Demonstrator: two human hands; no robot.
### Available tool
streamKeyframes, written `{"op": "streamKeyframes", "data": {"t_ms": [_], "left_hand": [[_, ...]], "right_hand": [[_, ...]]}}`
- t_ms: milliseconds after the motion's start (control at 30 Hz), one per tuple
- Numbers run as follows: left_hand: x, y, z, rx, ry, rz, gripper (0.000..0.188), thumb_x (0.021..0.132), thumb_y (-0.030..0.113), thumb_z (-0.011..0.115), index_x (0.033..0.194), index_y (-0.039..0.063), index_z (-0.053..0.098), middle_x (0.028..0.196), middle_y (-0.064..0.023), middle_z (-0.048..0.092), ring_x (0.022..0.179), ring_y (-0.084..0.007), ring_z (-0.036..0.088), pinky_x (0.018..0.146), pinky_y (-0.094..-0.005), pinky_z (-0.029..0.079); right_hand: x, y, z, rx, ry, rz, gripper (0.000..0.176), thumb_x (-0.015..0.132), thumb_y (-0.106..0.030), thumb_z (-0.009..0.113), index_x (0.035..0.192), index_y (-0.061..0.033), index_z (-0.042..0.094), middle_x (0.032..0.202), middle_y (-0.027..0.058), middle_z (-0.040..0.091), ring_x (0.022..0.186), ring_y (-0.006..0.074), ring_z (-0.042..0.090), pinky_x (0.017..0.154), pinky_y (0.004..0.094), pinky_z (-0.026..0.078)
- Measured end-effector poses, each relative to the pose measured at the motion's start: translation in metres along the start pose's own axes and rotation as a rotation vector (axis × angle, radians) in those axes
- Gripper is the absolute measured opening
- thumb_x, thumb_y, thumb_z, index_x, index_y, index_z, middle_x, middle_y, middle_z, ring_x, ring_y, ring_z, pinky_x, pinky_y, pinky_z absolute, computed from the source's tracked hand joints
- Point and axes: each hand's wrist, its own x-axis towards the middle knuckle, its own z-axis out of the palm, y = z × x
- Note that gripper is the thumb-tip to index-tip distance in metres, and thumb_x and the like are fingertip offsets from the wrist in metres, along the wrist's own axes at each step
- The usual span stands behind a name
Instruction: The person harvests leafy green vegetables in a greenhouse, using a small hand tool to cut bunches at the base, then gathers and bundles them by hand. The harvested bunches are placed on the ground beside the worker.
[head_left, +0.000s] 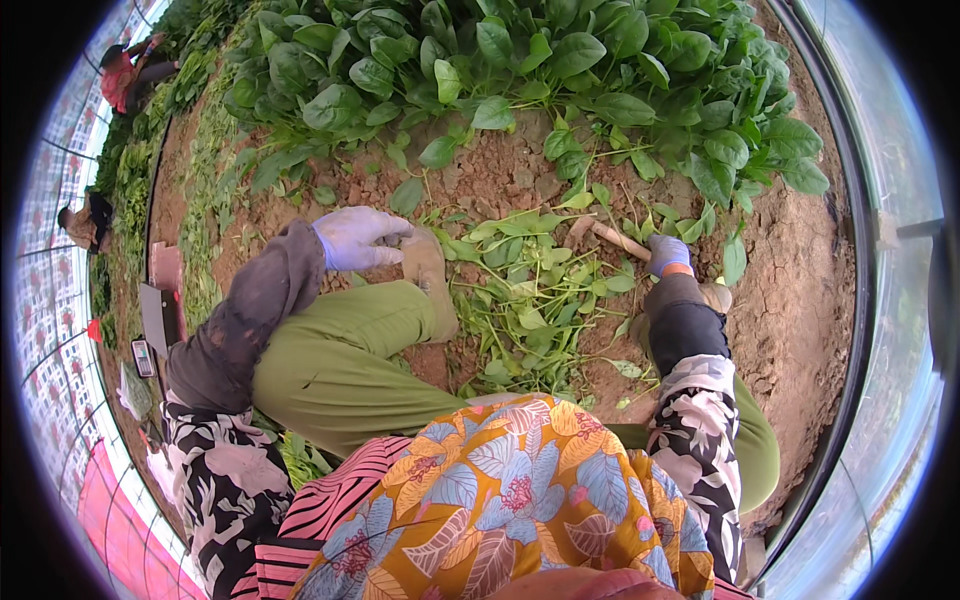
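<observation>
My right hand (667, 255), in a purple glove with an orange band at the wrist, is closed around the wooden handle of a small hand hoe (619, 240). The hoe's head lies to the left, low over the soil among loose leaves. My left hand (361, 238), in a dirty purple glove, hangs over the toe of my brown boot (429, 277); its fingers are slightly bent, with nothing seen in them. Picked green leaves (525, 300) are strewn on the soil between my feet. Ahead stands a dense bed of spinach plants (480, 52).
A black pipe (862, 300) runs along the plastic greenhouse wall at the right. At the left are a grey box-like thing (154, 319), a small keypad device (142, 358) and a plastic bag (133, 390). Two people (120, 79) crouch farther off, upper left.
</observation>
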Motion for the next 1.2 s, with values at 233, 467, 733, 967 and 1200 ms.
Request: {"op": "streamKeyframes", "data": {"t_ms": [233, 467, 733, 967, 1200], "left_hand": [[-0.011, 0.005, 0.001, 0.148, -0.026, -0.094, 0.049, 0.088, 0.026, 0.062, 0.130, 0.002, 0.051, 0.105, -0.0178, 0.065, 0.100, -0.0334, 0.061, 0.086, -0.0407, 0.047], [-0.003, 0.040, -0.006, 0.215, -0.015, -0.053, 0.048, 0.087, 0.027, 0.063, 0.128, 0.005, 0.053, 0.107, -0.0158, 0.066, 0.098, -0.0313, 0.063, 0.085, -0.0402, 0.048], [0.016, 0.108, -0.004, 0.383, -0.046, 0.012, 0.050, 0.086, 0.031, 0.064, 0.128, 0.007, 0.054, 0.113, -0.0159, 0.065, 0.107, -0.0319, 0.061, 0.090, -0.0411, 0.047], [0.077, 0.164, 0.027, 0.689, -0.171, 0.028, 0.050, 0.084, 0.031, 0.064, 0.127, 0.008, 0.055, 0.120, -0.0176, 0.061, 0.113, -0.0353, 0.056, 0.095, -0.0431, 0.045], [0.230, 0.271, 0.083, 0.596, -0.277, 0.166, 0.051, 0.086, 0.034, 0.062, 0.129, 0.009, 0.053, 0.125, -0.0171, 0.058, 0.116, -0.0336, 0.055, 0.098, -0.0434, 0.043]], "right_hand": [[-0.038, -0.017, -0.081, -0.029, 0.072, -0.153, 0.036, 0.071, -0.016, 0.073, 0.107, -0.0159, 0.065, 0.099, 0.0130, 0.067, 0.095, 0.0310, 0.065, 0.082, 0.0412, 0.053], [-0.162, 0.071, -0.166, 0.127, 0.247, 0.063, 0.029, 0.076, -0.016, 0.065, 0.105, -0.0110, 0.063, 0.095, 0.0152, 0.068, 0.092, 0.0336, 0.065, 0.081, 0.0427, 0.051], [-0.277, 0.179, -0.091, 1.001, 0.470, 0.430, 0.041, 0.086, -0.022, 0.068, 0.123, -0.0060, 0.057, 0.074, 0.0018, 0.064, 0.050, 0.0080, 0.053, 0.042, 0.0252, 0.043], [-0.258, 0.136, 0.049, 1.501, 0.593, 0.547, 0.030, 0.095, -0.037, 0.056, 0.106, -0.0094, 0.057, 0.068, -0.0015, 0.052, 0.046, 0.0053, 0.041, 0.041, 0.0223, 0.035], [-0.230, 0.152, 0.040, 2.045, 0.503, 0.260, 0.033, 0.099, -0.039, 0.048, 0.113, -0.0100, 0.055, 0.071, -0.0033, 0.049, 0.050, 0.0044, 0.042, 0.043, 0.0208, 0.036]]}}
